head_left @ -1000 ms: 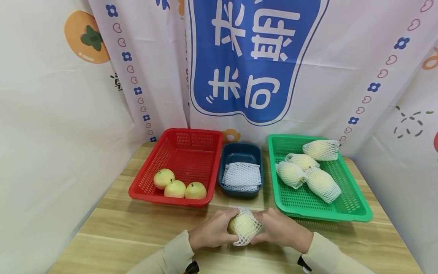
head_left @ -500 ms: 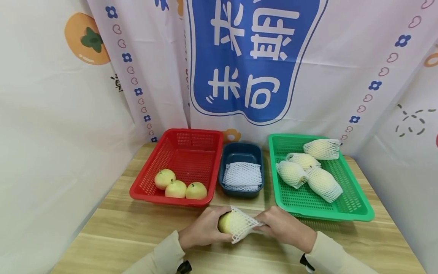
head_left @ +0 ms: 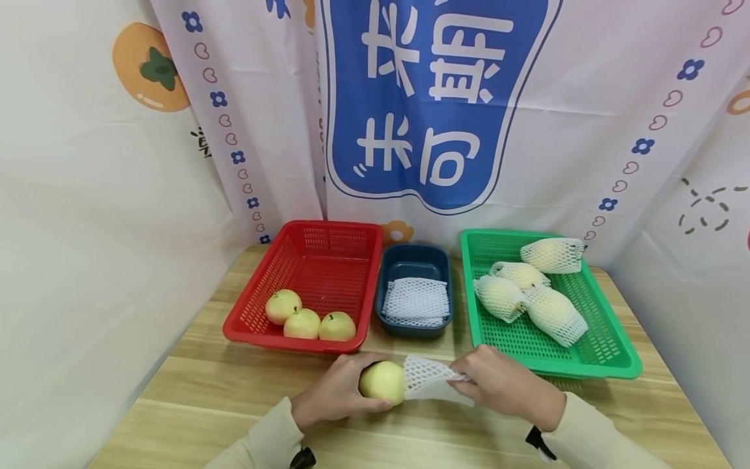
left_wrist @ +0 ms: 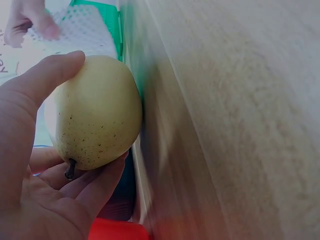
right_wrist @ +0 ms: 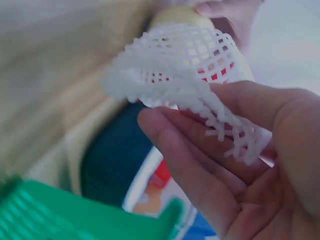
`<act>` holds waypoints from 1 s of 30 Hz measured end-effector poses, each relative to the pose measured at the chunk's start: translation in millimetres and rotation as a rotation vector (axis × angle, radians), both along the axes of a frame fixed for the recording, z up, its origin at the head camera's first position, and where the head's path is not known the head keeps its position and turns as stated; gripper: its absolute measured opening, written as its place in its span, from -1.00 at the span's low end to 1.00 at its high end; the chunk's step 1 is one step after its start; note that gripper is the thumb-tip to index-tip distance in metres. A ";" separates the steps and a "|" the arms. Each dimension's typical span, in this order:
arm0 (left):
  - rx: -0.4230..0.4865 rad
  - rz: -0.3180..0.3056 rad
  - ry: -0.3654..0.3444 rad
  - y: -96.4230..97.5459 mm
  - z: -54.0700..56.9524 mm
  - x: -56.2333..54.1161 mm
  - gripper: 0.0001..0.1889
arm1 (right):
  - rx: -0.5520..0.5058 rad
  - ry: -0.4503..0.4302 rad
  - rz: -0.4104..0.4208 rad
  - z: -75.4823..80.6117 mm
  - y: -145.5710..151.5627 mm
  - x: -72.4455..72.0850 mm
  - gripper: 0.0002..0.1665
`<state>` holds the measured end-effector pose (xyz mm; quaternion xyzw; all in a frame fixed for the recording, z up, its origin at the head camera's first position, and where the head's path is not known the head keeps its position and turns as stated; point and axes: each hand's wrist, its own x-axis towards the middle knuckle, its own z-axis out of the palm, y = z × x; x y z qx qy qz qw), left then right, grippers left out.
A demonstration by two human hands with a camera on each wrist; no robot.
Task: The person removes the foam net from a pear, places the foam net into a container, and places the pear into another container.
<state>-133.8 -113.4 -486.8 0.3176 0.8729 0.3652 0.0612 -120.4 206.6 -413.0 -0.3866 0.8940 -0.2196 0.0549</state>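
Note:
My left hand grips a pale yellow pear from its stem end, thumb on one side and fingers on the other. Bare of netting, the pear is held low over the table. To its right, my right hand pinches one end of a white foam net sleeve between thumb and fingers. The sleeve's other end lies right at the pear's right side in the head view. In the right wrist view, the mesh hangs partly spread, overlapping the pear.
Three bare pears sit in a red basket at the left. A dark blue bin in the middle holds folded foam nets. At the right, a green basket holds several net-wrapped pears. A printed cloth hangs behind.
The foam net has come off the pear, pulled to the right by my right hand. My left hand has moved left with the pear.

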 end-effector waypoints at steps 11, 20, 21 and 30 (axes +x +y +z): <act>-0.013 0.004 -0.024 0.4 -0.1 -0.5 -0.22 | -0.008 0.005 -0.030 59.8 11.5 -24.3 -0.47; -0.011 -0.009 -0.016 0.9 0.3 -0.3 -0.23 | 0.020 0.115 -0.068 86.1 4.5 -69.7 -0.56; -0.010 -0.009 -0.014 0.9 0.4 -0.2 -0.23 | 0.020 0.127 -0.074 87.0 3.1 -75.6 -0.56; 0.003 -0.015 0.004 0.9 -1.9 -1.3 -0.22 | 0.065 0.225 -0.120 78.2 -9.1 -129.8 -0.41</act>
